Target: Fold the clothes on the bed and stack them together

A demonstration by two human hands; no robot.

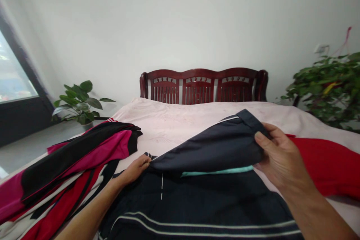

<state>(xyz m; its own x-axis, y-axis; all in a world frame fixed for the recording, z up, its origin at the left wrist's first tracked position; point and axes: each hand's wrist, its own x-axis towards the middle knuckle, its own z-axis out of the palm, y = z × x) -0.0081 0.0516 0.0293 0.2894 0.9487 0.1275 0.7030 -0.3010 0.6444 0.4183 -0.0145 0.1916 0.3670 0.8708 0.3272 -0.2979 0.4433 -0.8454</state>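
A navy sports garment [197, 202] with pale stripes lies across the bed in front of me, and its upper layer is lifted in a fold with a teal strip along the edge. My left hand [135, 170] pinches the near-left corner of that fold. My right hand [281, 157] grips the fold's right side, thumb on top and fingers behind the cloth. A folded pile of magenta, black and red clothes [78, 161] lies beside my left forearm. A red garment [326, 165] lies just past my right hand.
The bed's pale pink sheet [174, 123] stretches back to a dark red wooden headboard [204, 86] against a white wall. Potted leafy plants [78, 103] stand on the floor at the left and right [326, 90]. A window [14, 71] is at far left.
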